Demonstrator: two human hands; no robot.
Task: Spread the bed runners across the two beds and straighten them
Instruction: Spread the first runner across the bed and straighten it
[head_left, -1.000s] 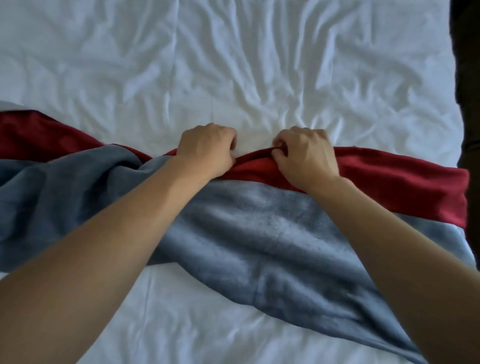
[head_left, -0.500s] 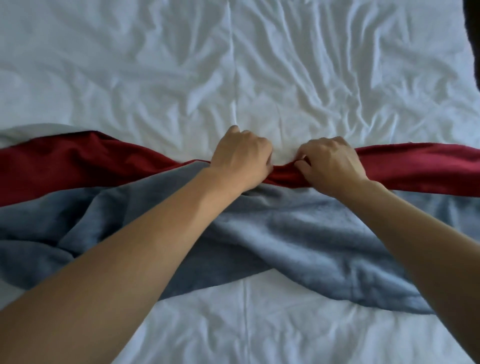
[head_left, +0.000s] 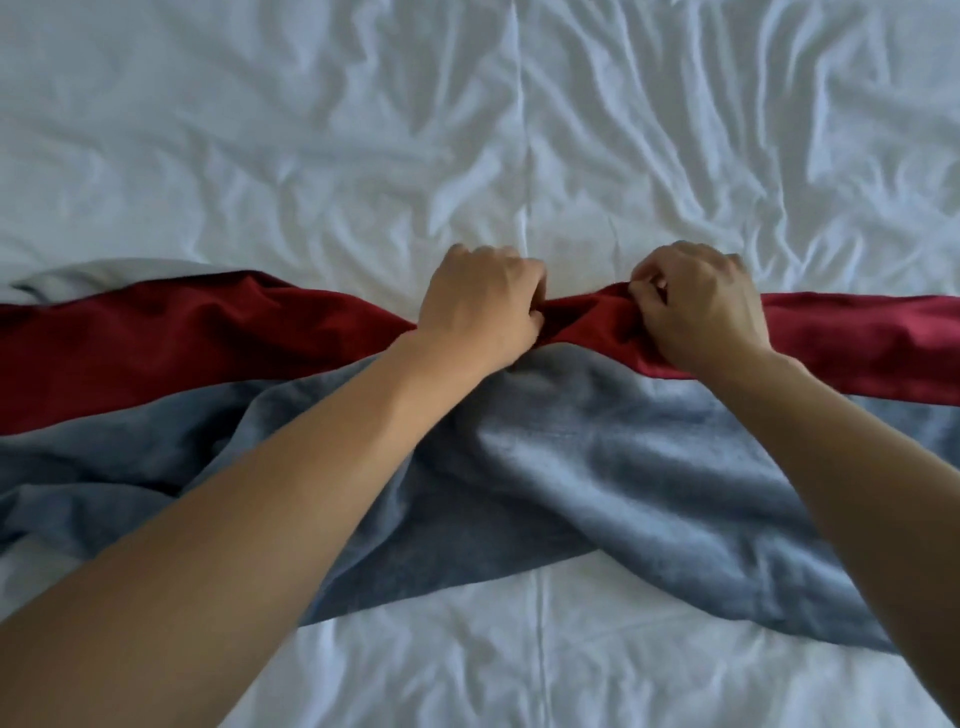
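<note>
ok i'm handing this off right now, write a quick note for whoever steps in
Left hand: closed on the red band's far edge, near the seam between the beds.
Right hand: same grip, just right of it.
Runner: lies across both white beds, red band far side, grey near.
Done: spread side to side.
Left: the middle is bunched and narrow, the grey is folded and creased; pull the far edge flat and smooth it.

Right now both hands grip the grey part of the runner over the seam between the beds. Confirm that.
Wrong colour. In the head view, the left hand and right hand grip the red band of the runner, not the grey part. The rest holds.
</note>
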